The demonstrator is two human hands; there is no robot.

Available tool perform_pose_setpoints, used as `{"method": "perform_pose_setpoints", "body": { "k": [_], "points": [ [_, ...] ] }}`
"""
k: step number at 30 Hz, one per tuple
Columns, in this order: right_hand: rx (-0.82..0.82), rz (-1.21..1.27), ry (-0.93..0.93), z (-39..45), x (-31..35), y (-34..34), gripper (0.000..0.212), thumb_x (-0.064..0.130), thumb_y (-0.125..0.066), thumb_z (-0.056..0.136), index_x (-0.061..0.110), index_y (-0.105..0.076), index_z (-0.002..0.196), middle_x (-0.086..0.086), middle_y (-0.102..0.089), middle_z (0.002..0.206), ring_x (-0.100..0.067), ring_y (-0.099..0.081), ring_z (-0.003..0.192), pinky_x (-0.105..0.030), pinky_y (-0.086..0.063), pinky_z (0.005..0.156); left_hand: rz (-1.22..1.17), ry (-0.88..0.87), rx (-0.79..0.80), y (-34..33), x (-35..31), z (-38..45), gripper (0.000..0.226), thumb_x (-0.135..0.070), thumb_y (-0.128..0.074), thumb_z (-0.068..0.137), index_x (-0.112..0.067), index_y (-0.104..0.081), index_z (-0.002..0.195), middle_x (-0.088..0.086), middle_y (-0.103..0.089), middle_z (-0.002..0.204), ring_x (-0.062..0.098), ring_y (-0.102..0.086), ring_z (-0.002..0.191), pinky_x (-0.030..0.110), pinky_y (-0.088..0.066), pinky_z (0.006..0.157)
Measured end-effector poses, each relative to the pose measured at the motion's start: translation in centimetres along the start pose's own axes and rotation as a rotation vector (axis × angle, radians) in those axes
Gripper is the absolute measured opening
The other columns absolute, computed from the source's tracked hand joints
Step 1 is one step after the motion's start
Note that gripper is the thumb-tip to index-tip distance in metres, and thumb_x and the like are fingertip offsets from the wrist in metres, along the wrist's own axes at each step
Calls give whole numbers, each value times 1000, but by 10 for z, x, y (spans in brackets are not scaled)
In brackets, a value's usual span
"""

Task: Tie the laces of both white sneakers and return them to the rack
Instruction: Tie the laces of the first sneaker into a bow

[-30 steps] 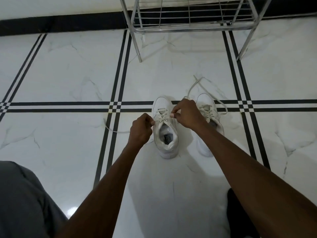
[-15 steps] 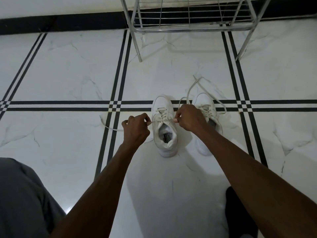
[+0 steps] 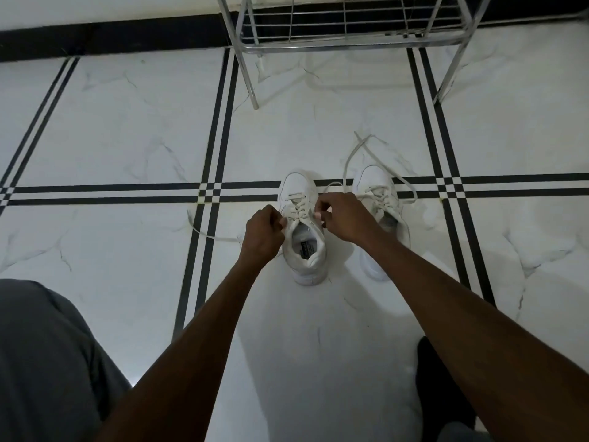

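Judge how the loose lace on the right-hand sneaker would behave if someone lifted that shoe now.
The loose lace looks thin and floppy, lying in slack curves on the floor, so it would probably dangle and drag. Being untied, it might snag on the metal rack. The right-hand sneaker itself seems to hold its shape.

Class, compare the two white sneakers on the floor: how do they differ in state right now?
1. The left sneaker is being worked on: the left hand and right hand pinch its laces at the top eyelets; the right sneaker is untouched.
2. The left sneaker's laces are pulled to the sides; the right sneaker's laces trail loose over the floor past its toe.
Both are white, upright, untied, toes toward the rack.
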State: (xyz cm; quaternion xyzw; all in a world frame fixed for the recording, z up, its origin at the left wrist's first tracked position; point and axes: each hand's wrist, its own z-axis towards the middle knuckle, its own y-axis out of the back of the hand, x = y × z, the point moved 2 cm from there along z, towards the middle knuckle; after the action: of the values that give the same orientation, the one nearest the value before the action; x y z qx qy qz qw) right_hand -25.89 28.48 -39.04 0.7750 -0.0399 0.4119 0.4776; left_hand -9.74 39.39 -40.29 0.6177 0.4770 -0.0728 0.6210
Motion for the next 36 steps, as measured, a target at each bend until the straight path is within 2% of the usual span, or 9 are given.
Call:
{"method": "perform_pose_setpoints", "body": {
  "k": [5, 11, 14, 18, 25, 28, 31, 34, 36],
  "points": [
    [-21, 33, -42, -1, 3, -2, 10, 1, -61, 85, 11, -64, 82, -6, -76, 84, -27, -72, 81, -44, -59, 75, -131, 120, -38, -1, -3, -6, 8, 1, -50, 96, 3, -56, 101, 17, -71, 103, 33, -64, 96, 44, -54, 82],
    [-12, 105, -75, 2, 2, -4, 16, 1, -63, 85, 15, -57, 79, -6, -78, 83, -26, -75, 81, -47, -61, 76, -124, 82, -32, 3, -3, -3, 7, 7, -52, 95, 1, -53, 98, 15, -74, 106, 30, -66, 96, 32, -49, 72],
    [-19, 105, -72, 0, 1, -3, 23, -4, -61, 86, 16, -53, 78, -10, -78, 85, -24, -75, 79, -31, -60, 70, -107, 53, -31, 4, 1, -2, 16, 11, -51, 93, -5, -50, 94, 10, -74, 105, 17, -63, 82, 23, -46, 62],
    [-58, 148, -78, -3, -1, -1, 21, -10, -57, 88, 9, -54, 81, -14, -69, 80, -9, -61, 62, -4, -41, 48, -77, 36, -46, 2, 8, -3, 16, 14, -51, 90, 0, -51, 97, 5, -73, 103, -2, -58, 76, 11, -40, 55],
    [21, 126, -105, 3, -3, 0, 19, -2, -59, 89, 15, -56, 83, -9, -75, 94, -30, -74, 88, -44, -61, 80, -89, 41, 8, 13, 9, 7, 4, -5, -57, 98, -6, -60, 96, 1, -75, 99, 17, -66, 89, 21, -45, 64],
    [120, 2, -91, 7, 0, 6, 9, 14, -55, 98, 9, -62, 97, -9, -76, 105, -28, -70, 95, -39, -55, 82, -62, 62, 180, 19, 11, 10, 19, -20, -53, 103, -7, -65, 110, 4, -73, 112, 23, -64, 106, 36, -52, 87],
    [143, 0, -69, 11, 6, 16, 34, 37, -49, 103, 7, -64, 95, -7, -77, 100, -24, -69, 83, -39, -54, 79, -113, 85, 278, 27, 8, 11, 40, -34, -44, 106, -3, -67, 117, 10, -69, 116, 28, -61, 113, 45, -47, 98],
    [115, 280, -146, 18, 9, 24, 39, 44, -50, 102, 13, -68, 85, -9, -77, 103, -26, -73, 93, -42, -59, 84, -283, 52, 193, 38, -4, 16, 46, -40, -44, 101, -3, -72, 105, 21, -71, 112, 23, -63, 105, 39, -46, 89],
    [111, 633, -204, 21, 15, 28, 34, 37, -50, 104, 13, -66, 87, -15, -76, 112, -26, -71, 102, -40, -59, 80, -438, 56, 166, 44, -14, 20, 41, -37, -45, 105, -9, -75, 100, 13, -75, 112, 20, -66, 112, 38, -47, 99]
  ]
}}
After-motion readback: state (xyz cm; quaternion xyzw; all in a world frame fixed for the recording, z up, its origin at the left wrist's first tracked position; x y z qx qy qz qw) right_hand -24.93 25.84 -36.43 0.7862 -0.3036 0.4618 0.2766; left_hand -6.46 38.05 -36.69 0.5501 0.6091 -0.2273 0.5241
